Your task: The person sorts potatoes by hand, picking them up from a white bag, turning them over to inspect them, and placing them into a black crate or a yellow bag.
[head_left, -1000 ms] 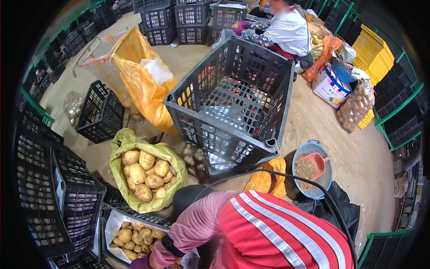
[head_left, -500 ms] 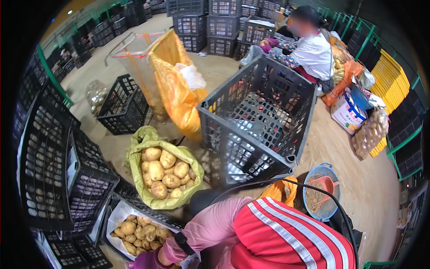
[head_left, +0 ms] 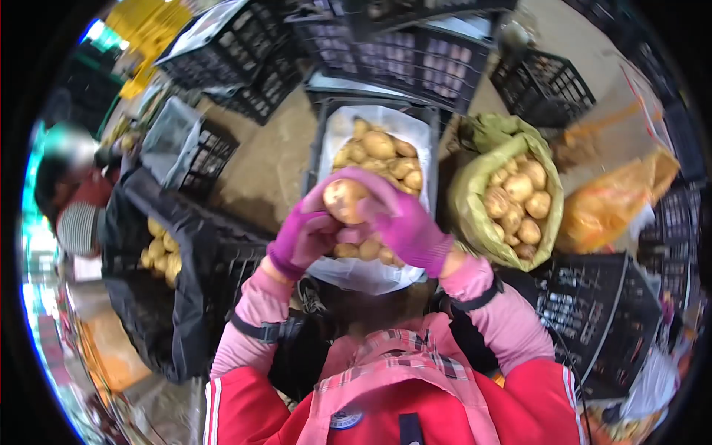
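Both my hands wear purple gloves and are curled round one large potato [head_left: 345,200], raised above a lined crate. My left hand [head_left: 300,236] grips it from the left, and my right hand [head_left: 406,226] covers its right side and top. Below them stands a black plastic crate with a white liner [head_left: 393,276], holding many yellow-brown potatoes [head_left: 380,146]. Just to the right is an open green woven sack [head_left: 463,204], full of larger, paler potatoes [head_left: 519,187]. My hands hide the middle of the crate's load.
Stacked black crates [head_left: 386,55] stand beyond the lined crate. A black-lined container [head_left: 200,274] with potatoes is at left, near another person [head_left: 78,222]. Rightward are an orange sack [head_left: 615,200], a large black crate [head_left: 601,319] and a smaller one [head_left: 545,85].
My view has swung from the large crate and orange sack to the lined potato crate. One gloved hand showed at the lower edge before; now both hands hold a potato above the crate.
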Demonstrator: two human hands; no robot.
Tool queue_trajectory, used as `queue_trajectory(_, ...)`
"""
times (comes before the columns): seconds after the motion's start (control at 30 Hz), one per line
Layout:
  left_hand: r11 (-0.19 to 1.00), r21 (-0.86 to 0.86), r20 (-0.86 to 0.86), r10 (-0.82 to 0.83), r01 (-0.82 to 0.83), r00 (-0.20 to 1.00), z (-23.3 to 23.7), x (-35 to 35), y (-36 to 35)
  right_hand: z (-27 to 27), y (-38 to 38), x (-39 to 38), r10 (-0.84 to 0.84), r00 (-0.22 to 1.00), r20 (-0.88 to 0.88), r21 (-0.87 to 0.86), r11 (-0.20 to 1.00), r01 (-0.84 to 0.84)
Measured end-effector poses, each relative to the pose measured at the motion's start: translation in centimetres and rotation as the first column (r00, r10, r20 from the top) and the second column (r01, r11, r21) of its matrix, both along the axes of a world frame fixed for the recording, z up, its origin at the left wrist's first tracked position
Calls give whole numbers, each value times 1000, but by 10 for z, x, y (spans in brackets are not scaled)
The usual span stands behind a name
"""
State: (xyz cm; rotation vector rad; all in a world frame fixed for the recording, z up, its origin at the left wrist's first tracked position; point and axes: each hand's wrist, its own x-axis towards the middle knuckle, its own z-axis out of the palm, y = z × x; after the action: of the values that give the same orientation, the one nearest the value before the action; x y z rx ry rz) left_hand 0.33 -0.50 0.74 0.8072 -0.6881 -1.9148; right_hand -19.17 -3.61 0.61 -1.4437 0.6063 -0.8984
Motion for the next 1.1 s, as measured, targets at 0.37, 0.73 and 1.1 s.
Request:
queue_trajectory(0.37, 991, -118, 47, -55, 61, 997, -12, 12, 0, -3, -2, 6, 4, 981, -196, -160, 986, -36)
queue_trajectory(0.73, 994, -109, 230, 0, 26, 973, -11, 7, 3, 0, -10, 4, 15, 987, -161, -152, 988, -40)
queue_trajectory(1.1, 999, -17, -23, -38, 38, 999, 13, 2, 6, 9, -11, -6, 70, 988, -135, 159, 986, -48)
